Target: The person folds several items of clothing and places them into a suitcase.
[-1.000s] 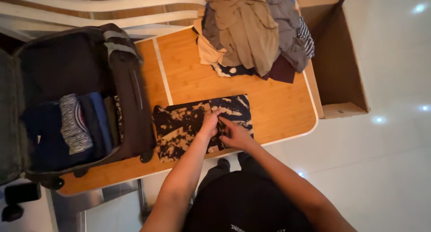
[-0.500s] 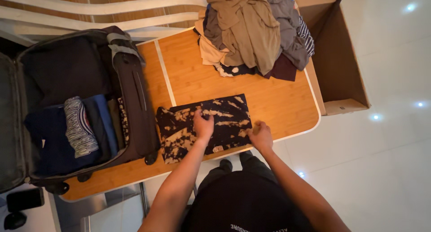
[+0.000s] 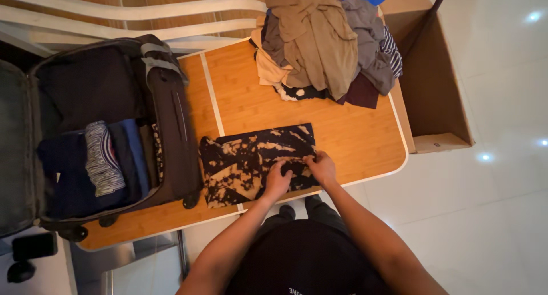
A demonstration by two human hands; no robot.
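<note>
**Folding under way, suitcase part filled**

Patterned dark shirt (image 3: 257, 161) lying folded flat near the table's (image 3: 354, 129) front edge, at 6 o'clock from the clothes pile (image 3: 325, 38). Left hand (image 3: 277, 182) and right hand (image 3: 321, 166) both pressing on its near right corner, fingers curled onto the cloth; pinched or merely resting, cannot tell. Open suitcase (image 3: 165, 112) at 9 o'clock already holding folded garments (image 3: 103, 158). Pile at 12 o'clock left unfolded. Compared with half a second ago: hands drawn together, no longer spread apart.

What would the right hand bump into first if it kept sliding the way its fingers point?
The right hand points left along the folded black-and-tan shirt, so probably the left hand right beside it.
</note>
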